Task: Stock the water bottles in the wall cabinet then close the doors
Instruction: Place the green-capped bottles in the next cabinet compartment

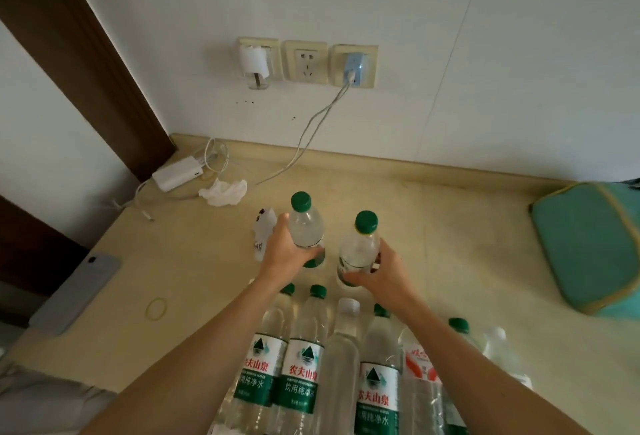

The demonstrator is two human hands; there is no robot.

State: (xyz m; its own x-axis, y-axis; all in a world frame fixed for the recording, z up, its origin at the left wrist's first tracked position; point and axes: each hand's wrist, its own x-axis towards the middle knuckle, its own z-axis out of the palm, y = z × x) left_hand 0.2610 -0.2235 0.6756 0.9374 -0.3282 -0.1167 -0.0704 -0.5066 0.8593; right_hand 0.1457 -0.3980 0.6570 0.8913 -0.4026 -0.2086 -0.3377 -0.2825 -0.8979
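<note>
Gripping one upright green-capped bottle apiece, the left hand (282, 254) and right hand (382, 273) are holding them side by side, fingers curled around each, above the table (450, 226).

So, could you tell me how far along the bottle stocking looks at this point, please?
Nothing looks stocked yet; no cabinet is in view. In hand: the left hand grips one green-capped bottle and the right hand grips another. Left: the row of bottles on the counter, then closing the doors.
</note>
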